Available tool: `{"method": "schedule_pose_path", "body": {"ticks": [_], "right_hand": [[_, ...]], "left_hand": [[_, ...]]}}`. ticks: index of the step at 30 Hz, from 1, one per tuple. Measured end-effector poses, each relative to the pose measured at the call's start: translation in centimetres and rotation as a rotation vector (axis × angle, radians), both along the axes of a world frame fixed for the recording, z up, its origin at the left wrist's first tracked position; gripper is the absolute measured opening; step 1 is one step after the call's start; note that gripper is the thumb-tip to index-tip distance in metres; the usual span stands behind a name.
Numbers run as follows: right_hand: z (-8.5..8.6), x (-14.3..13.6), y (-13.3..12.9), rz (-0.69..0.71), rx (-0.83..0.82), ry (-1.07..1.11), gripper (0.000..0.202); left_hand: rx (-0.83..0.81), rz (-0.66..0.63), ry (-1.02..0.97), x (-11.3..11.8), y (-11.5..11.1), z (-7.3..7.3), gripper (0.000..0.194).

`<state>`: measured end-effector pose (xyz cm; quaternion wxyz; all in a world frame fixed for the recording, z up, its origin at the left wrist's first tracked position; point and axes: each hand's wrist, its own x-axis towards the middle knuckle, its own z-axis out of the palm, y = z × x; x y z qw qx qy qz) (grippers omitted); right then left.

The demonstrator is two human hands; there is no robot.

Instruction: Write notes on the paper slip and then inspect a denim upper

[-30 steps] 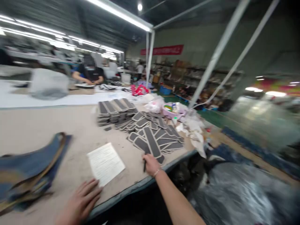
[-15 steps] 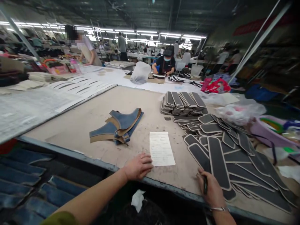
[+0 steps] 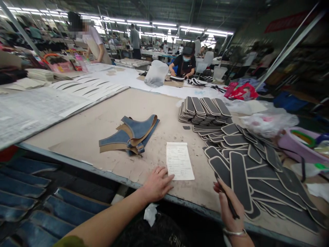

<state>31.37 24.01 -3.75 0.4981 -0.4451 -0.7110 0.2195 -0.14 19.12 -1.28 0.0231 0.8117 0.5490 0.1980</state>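
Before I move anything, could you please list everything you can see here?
Notepad: one, white, near table edge
Pen: one, black, in right hand
Grey strips: many, pale-edged, right of notepad
Scrap: one, grey, by the strips
Cut pieces: several, blue and tan, left of notepad
Blue panels: many, lower left
White sheets: several, left
Bags: white, red, clear, far side and right
Basin: one, purple, right
Table: one, tan, centre
People: several, background
Left hand: one, bare, beside notepad
Right hand: one, bare, near strips
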Motion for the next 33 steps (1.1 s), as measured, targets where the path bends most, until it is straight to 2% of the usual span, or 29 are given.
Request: {"method": "schedule_pose_path", "body": {"ticks": [2, 4, 7, 9, 14, 18, 24, 28, 33], "right_hand": [[0.7, -2.8, -0.1, 0.028, -0.179, 0.248, 0.04], [0.8, -5.5, 0.3, 0.018, -0.31, 0.41, 0.038], [0.1, -8.5, 1.2, -0.016, -0.378, 0.48, 0.033], [-0.5, -9.3, 1.7, -0.028, -0.41, 0.505, 0.032], [-1.7, -8.8, 2.3, 0.057, -0.509, 0.483, 0.045], [-1.8, -8.4, 2.3, 0.133, -0.539, 0.357, 0.043], [-2.2, -8.7, 2.4, 0.049, -0.458, 0.212, 0.037], [-2.3, -8.5, 2.3, 0.013, -0.433, 0.187, 0.036], [-1.5, -8.0, 1.8, -0.051, -0.43, 0.237, 0.032]], "left_hand": [[-0.004, 0.056, 0.018, 0.7, -0.2, -0.3, 0.041], [-0.008, 0.033, 0.03, 1.2, -0.2, -0.5, 0.039], [-0.026, -0.075, 0.049, 1.5, -0.1, -0.6, 0.039], [-0.043, -0.114, 0.051, 1.5, 0.1, -0.6, 0.039], [-0.06, -0.121, 0.04, 1.5, 0.4, -0.3, 0.037], [-0.055, -0.119, 0.054, 1.6, 0.5, -0.3, 0.034], [-0.027, -0.122, 0.067, 1.7, 0.6, -0.3, 0.044], [-0.023, -0.118, 0.069, 1.7, 0.6, -0.2, 0.045], [-0.009, -0.118, 0.062, 1.7, 0.5, -0.3, 0.042]]}}
